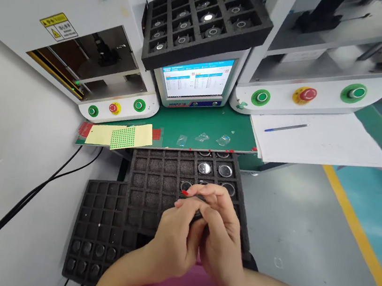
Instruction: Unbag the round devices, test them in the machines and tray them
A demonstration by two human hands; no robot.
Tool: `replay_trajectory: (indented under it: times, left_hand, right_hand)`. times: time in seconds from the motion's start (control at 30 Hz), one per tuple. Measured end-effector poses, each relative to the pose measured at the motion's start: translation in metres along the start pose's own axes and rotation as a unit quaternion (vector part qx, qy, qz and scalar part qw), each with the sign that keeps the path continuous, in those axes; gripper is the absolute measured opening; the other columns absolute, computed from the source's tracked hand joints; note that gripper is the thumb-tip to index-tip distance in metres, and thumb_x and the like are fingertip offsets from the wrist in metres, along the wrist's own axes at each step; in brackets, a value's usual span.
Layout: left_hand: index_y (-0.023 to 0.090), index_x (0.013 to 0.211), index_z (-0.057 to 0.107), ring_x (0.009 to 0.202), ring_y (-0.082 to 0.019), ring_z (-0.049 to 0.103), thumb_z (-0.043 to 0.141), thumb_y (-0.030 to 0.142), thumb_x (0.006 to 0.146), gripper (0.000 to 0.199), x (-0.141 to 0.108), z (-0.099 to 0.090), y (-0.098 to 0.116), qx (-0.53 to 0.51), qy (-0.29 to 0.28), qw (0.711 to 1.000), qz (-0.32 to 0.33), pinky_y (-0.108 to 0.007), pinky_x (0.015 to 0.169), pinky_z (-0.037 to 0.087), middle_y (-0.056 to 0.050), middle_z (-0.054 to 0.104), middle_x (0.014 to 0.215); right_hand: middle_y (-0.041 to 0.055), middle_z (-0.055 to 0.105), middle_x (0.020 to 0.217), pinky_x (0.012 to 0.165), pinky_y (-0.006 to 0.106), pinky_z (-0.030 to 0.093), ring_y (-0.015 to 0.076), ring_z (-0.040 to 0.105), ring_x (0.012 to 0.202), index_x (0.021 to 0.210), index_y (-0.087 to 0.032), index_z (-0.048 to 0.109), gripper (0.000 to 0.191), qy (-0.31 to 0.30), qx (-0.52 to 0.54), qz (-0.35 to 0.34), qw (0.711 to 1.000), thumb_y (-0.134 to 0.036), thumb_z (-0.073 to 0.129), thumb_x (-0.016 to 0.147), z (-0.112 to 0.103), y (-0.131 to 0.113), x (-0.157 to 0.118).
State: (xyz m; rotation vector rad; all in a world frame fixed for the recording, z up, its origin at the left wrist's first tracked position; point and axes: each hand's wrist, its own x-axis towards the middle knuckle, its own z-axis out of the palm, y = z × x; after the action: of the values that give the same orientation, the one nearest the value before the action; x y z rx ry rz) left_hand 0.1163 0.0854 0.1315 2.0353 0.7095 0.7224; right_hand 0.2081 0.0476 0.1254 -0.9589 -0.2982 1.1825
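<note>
My left hand (176, 235) and my right hand (222, 235) are closed together around a dark round watch case (198, 216), mostly hidden by the fingers. A small red tab (185, 192) shows at a fingertip of my right hand; whether it is stuck there or pinched, I cannot tell. Below and behind the hands lies a black foam tray (153, 182) with square pockets. Round watch cases (225, 170) with shiny faces sit in its right-hand pockets, while several pockets at its left are bare.
A second foam tray (102, 201) lies lower left. Another tray (204, 45) of round parts rests tilted on top of the monitor (197, 82). Machines with green and red buttons (304, 95) flank it. Sticker sheets (123, 137), clear film scraps (202, 137), paper (319, 139) and a pen (286, 127) lie on the green bench.
</note>
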Motion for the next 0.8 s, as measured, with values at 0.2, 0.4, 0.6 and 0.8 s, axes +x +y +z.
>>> replay_trajectory:
  times: [0.2, 0.4, 0.6, 0.8]
  left_hand:
    - [0.015, 0.092, 0.060, 0.046, -0.008, 0.051, 0.044, 0.038, 0.098, 0.029, 0.001, -0.001, 0.004, -0.481, -0.009, 0.861, -0.167, -0.017, 0.041, 0.041, -0.006, 0.067, 0.076]
    - [0.010, 0.091, 0.065, 0.039, -0.006, 0.045, 0.038, 0.039, 0.098, 0.040, 0.001, -0.005, 0.015, -0.683, -0.043, 0.705, -0.190, -0.013, 0.032, 0.031, -0.006, 0.066, 0.067]
    - [0.009, 0.080, 0.064, 0.037, -0.005, 0.045, 0.044, 0.048, 0.096, 0.047, -0.003, -0.001, 0.017, -0.678, -0.043, 0.699, -0.223, -0.013, 0.031, 0.031, -0.006, 0.063, 0.064]
    - [0.012, 0.084, 0.059, 0.040, -0.006, 0.047, 0.058, 0.045, 0.092, 0.035, -0.003, 0.002, 0.016, -0.671, -0.048, 0.682, -0.286, -0.012, 0.035, 0.036, -0.002, 0.060, 0.059]
  right_hand:
    - [0.0038, 0.064, 0.115, 0.087, 0.039, 0.057, 0.0214, 0.069, 0.104, 0.112, -0.032, 0.054, 0.016, -0.019, -0.037, -0.143, 0.989, -0.033, 0.054, 0.096, -0.010, -0.016, -0.004]
    - [0.0057, 0.060, 0.117, 0.085, 0.049, 0.057, 0.0230, 0.071, 0.094, 0.117, -0.036, 0.052, 0.028, -0.063, -0.113, -0.283, 0.950, -0.019, 0.054, 0.095, -0.020, -0.028, -0.008]
    - [0.0046, 0.071, 0.097, 0.092, 0.058, 0.052, 0.0275, 0.068, 0.107, 0.120, -0.037, 0.048, 0.038, -0.141, -0.157, -0.292, 0.933, -0.013, 0.053, 0.091, -0.017, -0.032, -0.004]
    - [0.0045, 0.067, 0.095, 0.088, 0.052, 0.055, 0.0239, 0.067, 0.095, 0.125, -0.036, 0.047, 0.051, -0.102, -0.189, -0.372, 0.903, -0.003, 0.049, 0.087, -0.017, -0.017, -0.002]
